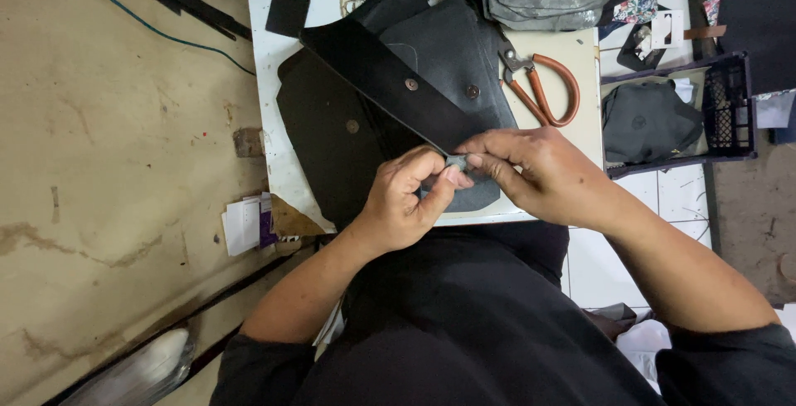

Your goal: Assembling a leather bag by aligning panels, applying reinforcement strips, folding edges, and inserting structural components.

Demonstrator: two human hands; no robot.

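Note:
Dark grey and black cut leather-like panels (431, 58) with round metal snaps lie stacked on a small white table (278, 74). A long black strip (381, 74) runs diagonally across them. My left hand (406, 199) and my right hand (539, 170) meet at the near end of the strip, fingertips pinching a small grey piece (457, 161) at the panel's edge. Both hands are over the table's near edge, just above my lap in dark clothing.
Scissors with orange-brown handles (543, 87) lie on the table to the right of the panels. A black crate (721, 107) holding dark pieces stands further right. Grey fabric is piled at the back. Paper scraps (249, 223) lie on the floor at left.

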